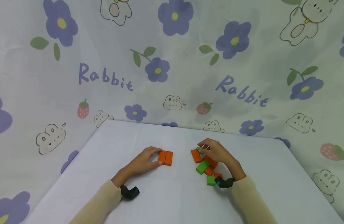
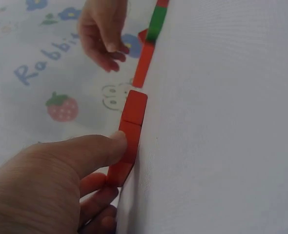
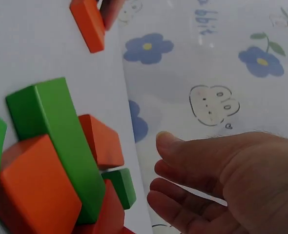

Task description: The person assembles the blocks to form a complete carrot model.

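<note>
Sleeves (image 1: pixel 97 200) up close, two orange blocks (image 1: pixel 167 158) side by side

These touch, left of the worktop's (image 1: pixel 127 140) middle, nearer its far edge. The left hand (image 1: pixel 142 161) pinches the left block (image 1: pixel 162 157). That pair looks done; the messy pile (image 1: pixel 202 167) nearer the right edge seems left to do. The right hand (image 1: pixel 216 151) is over it, fingers loosely bent, holding nothing.

A white table (image 1: pixel 166 199) spreads across the near scene, a pale printed sheet (image 1: pixel 185 82) rising behind its far edge and along its left and right sides. The sheet carries purple flowers (image 1: pixel 233 39), green leaves (image 1: pixel 39 43), outlined rabbits (image 1: pixel 172 103), red strawberries (image 1: pixel 83 110) and, twice, the word "Rabbit" (image 1: pixel 105 77); soft shadows (image 1: pixel 272 67) dim its right half
</note>
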